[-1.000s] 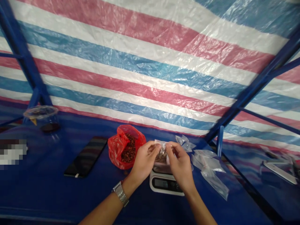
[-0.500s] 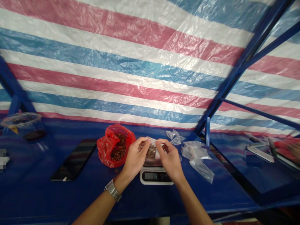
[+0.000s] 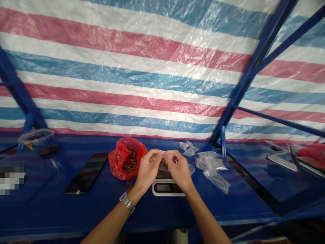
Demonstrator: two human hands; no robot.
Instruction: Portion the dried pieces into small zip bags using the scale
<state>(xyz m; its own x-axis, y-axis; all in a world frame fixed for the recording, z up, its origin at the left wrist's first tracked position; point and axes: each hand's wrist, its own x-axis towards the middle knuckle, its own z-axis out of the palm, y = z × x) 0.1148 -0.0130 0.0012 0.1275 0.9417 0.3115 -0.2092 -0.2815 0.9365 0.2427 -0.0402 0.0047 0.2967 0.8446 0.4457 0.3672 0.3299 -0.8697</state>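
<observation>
Blue tabletop (image 3: pixel 38 210) stretches underneath. Left hand (image 3: pixel 147 169) and right hand (image 3: pixel 179 169) pinch the top of a clear plastic bag (image 3: pixel 163 166) above a digital scale (image 3: pixel 167 188).

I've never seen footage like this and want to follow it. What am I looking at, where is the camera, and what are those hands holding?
No machine here: these are a person's own bare hands, the left hand and the right hand, filmed by one camera worn on the head, looking forward and down. All three pictures come from it. The hands pinch a small clear plastic bag holding dark pieces, above a digital scale. On the blue surface lie an open red plastic bag of reddish-brown pieces, a smartphone, loose clear plastic bags and a clear plastic cup. A striped tarpaulin fills the background.
</observation>
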